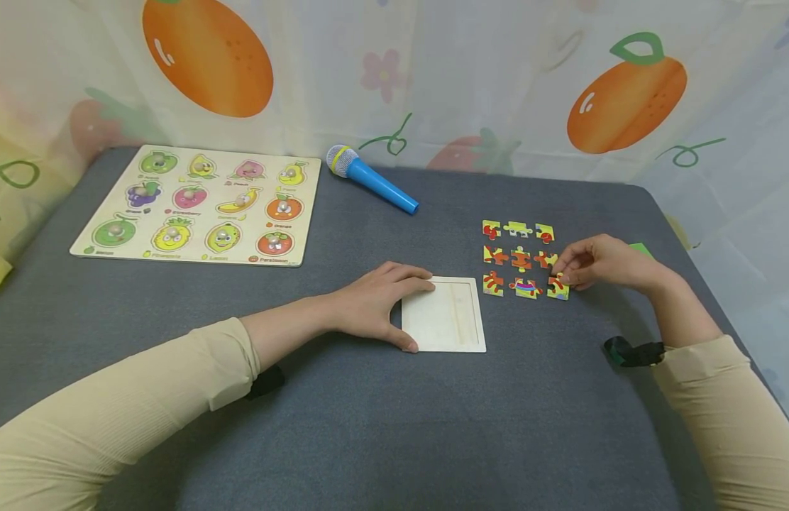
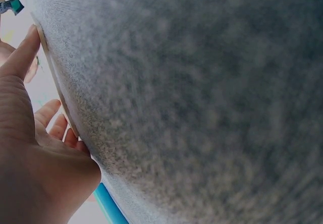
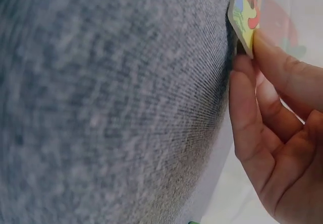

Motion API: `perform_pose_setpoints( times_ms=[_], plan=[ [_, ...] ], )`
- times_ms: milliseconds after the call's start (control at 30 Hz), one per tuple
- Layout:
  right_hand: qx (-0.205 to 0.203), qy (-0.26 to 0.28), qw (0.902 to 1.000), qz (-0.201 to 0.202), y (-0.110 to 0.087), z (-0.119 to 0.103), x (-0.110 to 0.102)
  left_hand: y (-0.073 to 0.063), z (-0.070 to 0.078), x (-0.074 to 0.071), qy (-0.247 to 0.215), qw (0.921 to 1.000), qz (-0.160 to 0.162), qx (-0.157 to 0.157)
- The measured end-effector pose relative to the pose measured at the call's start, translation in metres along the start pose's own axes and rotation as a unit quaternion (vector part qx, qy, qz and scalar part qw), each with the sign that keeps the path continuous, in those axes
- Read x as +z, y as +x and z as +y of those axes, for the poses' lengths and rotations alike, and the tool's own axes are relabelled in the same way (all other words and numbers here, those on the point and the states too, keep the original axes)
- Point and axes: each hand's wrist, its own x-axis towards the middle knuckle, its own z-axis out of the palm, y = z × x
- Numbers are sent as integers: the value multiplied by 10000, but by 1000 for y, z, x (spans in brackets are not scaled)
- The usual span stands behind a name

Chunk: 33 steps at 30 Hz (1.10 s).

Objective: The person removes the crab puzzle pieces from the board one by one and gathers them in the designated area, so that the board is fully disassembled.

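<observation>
A small square wooden puzzle tray with a shallow recess lies on the table. My left hand holds its left side, thumb at the near corner and fingers at the far corner. The thumb and fingertips also show against the tray's thin edge in the left wrist view. To the tray's right, several jigsaw pieces lie spaced out in rows, printed yellow, red and orange. My right hand pinches the near right corner jigsaw piece between thumb and fingers. In the right wrist view that piece looks tilted up from the cloth.
A wooden fruit knob puzzle lies at the back left. Beside it is a blue toy microphone. Something green shows partly behind my right wrist. A fruit-printed curtain hangs along the table's back edge.
</observation>
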Motion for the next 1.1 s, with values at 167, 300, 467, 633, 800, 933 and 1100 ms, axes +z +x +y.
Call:
perform_pose_setpoints(
  times_ms=[167, 300, 467, 633, 800, 933, 1100],
  plan=[
    [42, -140, 9999, 36, 2, 0, 3, 1, -1, 1, 32, 10000, 6, 17],
    [87, -261, 9996, 68, 4, 0, 5, 1, -1, 2, 49, 10000, 6, 30],
    [113, -274, 9995, 55, 5, 0, 6, 2, -1, 2, 37, 10000, -11, 40],
    [106, -222, 9997, 91, 3, -1, 6, 3, -1, 1, 40, 10000, -32, 23],
    [94, -508, 9979, 392, -1, -10, 7, 1, 2, -1, 82, 9999, -124, -49],
    [-96, -951, 9911, 928, -2, -28, 16, -1, 4, 0, 159, 9997, -166, -5],
    [-589, -1651, 9688, 1754, 3, -56, 34, -4, 9, -3, 402, 9986, 298, 165]
  ],
)
